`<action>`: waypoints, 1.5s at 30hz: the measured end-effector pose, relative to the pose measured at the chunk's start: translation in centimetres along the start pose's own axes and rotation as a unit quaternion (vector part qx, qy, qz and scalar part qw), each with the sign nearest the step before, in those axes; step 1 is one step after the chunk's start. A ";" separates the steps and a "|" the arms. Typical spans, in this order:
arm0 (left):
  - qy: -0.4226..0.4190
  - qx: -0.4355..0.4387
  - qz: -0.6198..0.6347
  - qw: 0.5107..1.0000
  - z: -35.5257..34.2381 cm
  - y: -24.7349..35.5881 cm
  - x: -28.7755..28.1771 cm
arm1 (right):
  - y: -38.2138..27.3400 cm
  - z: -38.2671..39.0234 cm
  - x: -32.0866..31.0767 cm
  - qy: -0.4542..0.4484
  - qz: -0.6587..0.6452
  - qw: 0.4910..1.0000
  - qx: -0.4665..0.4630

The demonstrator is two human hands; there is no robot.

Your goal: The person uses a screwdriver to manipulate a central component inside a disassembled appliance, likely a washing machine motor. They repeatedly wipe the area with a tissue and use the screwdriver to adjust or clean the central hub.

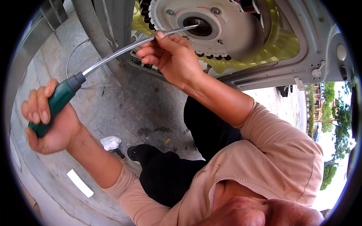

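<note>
while the left hand [56,116] wraps round the green handle [62,96] of the long screwdriver [112,57], the right hand [175,56] pinches its shaft, tip up at the dark hub [204,29] of the white drum [230,19], contact hard to tell!

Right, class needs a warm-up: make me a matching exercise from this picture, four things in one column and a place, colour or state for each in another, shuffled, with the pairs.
Column one
1. Left hand
2. Right hand
3. Ridged hose
4. Flat white strip

Column two
A. Grey, at the picture's upper left
B. Thumb and fingers at the metal shaft
C. Lying on the floor
D. Wrapped around the green handle

Right pairs: 1-D, 2-B, 3-A, 4-C
</note>
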State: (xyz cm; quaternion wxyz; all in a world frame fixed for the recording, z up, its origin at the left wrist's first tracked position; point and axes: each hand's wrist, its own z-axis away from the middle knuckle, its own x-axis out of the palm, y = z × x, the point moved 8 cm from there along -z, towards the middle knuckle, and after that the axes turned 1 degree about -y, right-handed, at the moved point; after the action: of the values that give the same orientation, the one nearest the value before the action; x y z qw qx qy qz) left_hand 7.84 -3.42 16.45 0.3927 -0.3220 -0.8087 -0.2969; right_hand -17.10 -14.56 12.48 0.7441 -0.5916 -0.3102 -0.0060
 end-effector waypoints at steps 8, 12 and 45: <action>-0.094 0.003 -0.068 0.993 -0.7 0.3 6.1 | -1.8 0.9 0.2 -0.015 -0.088 0.996 -0.020; -0.054 0.007 -0.022 0.998 -1.3 0.2 4.1 | -2.6 1.3 0.1 0.015 -0.054 0.998 -0.025; 0.140 -0.046 0.160 0.976 2.5 -3.4 -9.9 | 2.2 -1.2 -2.4 0.043 0.018 0.999 -0.005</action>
State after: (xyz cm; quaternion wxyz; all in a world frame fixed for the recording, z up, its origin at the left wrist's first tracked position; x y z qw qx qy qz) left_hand 8.93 -6.54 6.15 0.5288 -0.4202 -0.6693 -0.3094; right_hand -17.71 -15.80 9.29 0.7541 -0.5997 -0.2670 -0.0195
